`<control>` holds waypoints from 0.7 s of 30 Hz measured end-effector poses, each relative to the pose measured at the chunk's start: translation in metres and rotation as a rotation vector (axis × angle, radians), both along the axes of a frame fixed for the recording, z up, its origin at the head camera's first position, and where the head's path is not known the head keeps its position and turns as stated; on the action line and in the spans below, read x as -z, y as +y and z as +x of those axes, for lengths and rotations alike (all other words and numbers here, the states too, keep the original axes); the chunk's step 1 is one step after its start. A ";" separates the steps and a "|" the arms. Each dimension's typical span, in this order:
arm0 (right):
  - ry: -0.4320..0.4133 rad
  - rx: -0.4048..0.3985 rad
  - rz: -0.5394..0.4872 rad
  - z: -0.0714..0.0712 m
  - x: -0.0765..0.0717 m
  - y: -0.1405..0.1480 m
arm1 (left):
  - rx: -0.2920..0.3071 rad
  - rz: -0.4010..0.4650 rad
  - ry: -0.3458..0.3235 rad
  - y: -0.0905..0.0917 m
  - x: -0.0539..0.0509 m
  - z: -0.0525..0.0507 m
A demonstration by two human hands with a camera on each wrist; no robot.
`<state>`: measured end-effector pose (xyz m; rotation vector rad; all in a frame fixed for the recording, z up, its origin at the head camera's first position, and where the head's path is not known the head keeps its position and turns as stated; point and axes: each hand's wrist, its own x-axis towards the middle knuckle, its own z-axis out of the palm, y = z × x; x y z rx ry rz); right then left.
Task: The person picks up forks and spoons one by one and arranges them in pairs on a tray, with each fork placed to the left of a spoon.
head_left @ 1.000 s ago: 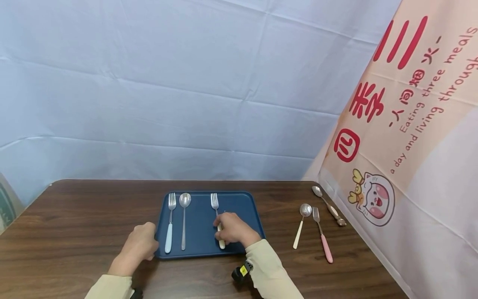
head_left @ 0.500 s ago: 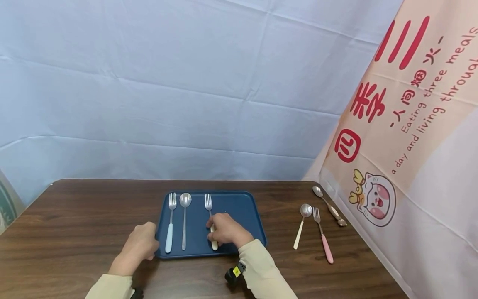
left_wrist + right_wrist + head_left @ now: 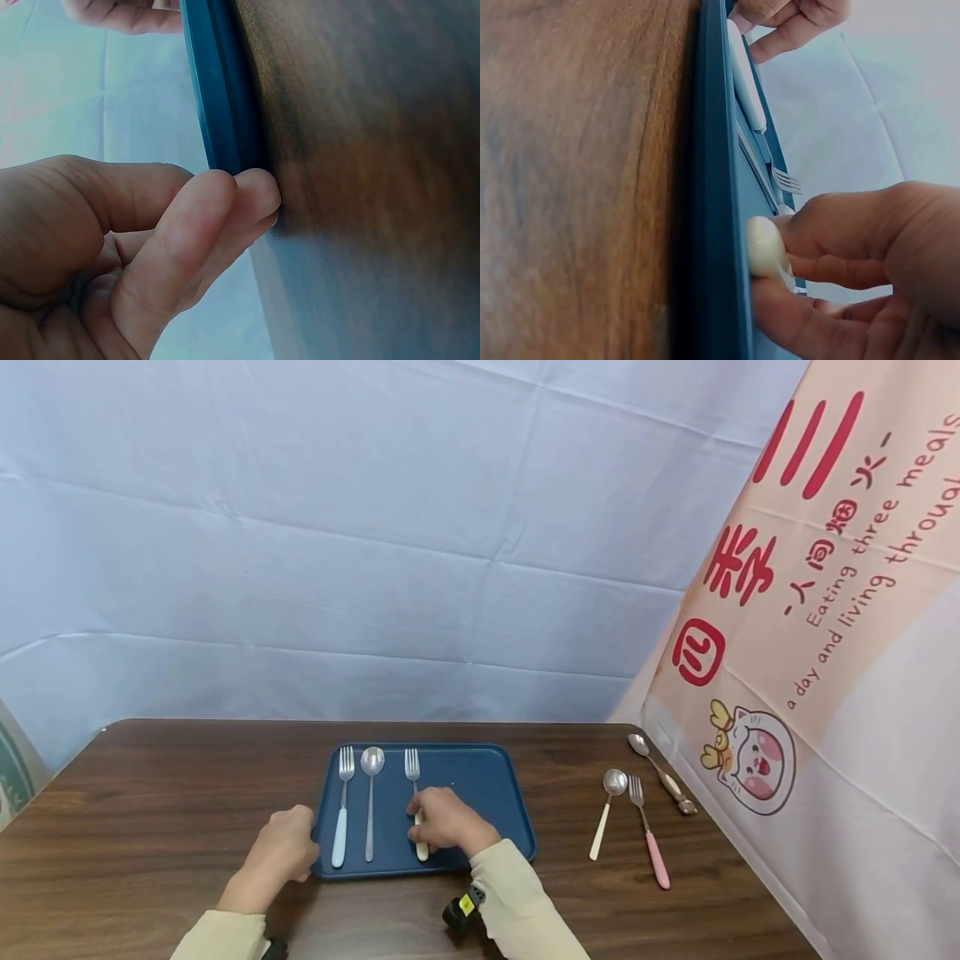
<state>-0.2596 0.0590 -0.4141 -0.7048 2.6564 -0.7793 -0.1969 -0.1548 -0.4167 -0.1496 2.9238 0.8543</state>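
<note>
A blue rectangular tray (image 3: 476, 789) lies on the table. At its left edge my left hand (image 3: 283, 847) holds the rim, thumb and fingers meeting at the tray wall (image 3: 221, 97) in the left wrist view. My right hand (image 3: 450, 820) pinches the cream handle of a fork (image 3: 412, 766) over the tray, tines pointing away. The rounded handle end (image 3: 763, 247) shows between thumb and fingers in the right wrist view, close to the near rim. Left of this fork lie a silver spoon (image 3: 372, 763) and a fork with a pale blue handle (image 3: 340, 837), roughly parallel.
To the right on the brown table (image 3: 555, 893) lie a cream-handled spoon (image 3: 600, 831), a pink-handled fork (image 3: 655, 858) and a spoon with a decorated handle (image 3: 670, 783). A white cloth (image 3: 337, 568) hangs behind, and a printed cloth (image 3: 825, 635) borders the right.
My right hand has moved left across the tray with the cream-handled fork, bringing it nearer the silver spoon. My left hand has stayed at the tray's left edge.
</note>
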 end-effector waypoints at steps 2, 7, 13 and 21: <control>0.000 0.003 0.000 0.000 0.000 -0.001 | 0.001 0.000 0.000 0.000 0.000 0.000; -0.004 0.014 0.003 -0.001 -0.001 -0.003 | 0.000 0.005 0.001 0.000 0.000 0.000; -0.014 0.016 -0.007 -0.002 -0.001 -0.004 | 0.005 0.004 -0.008 -0.001 0.000 -0.001; -0.013 0.015 -0.019 -0.002 0.001 -0.004 | 0.000 -0.005 -0.007 0.000 0.000 -0.001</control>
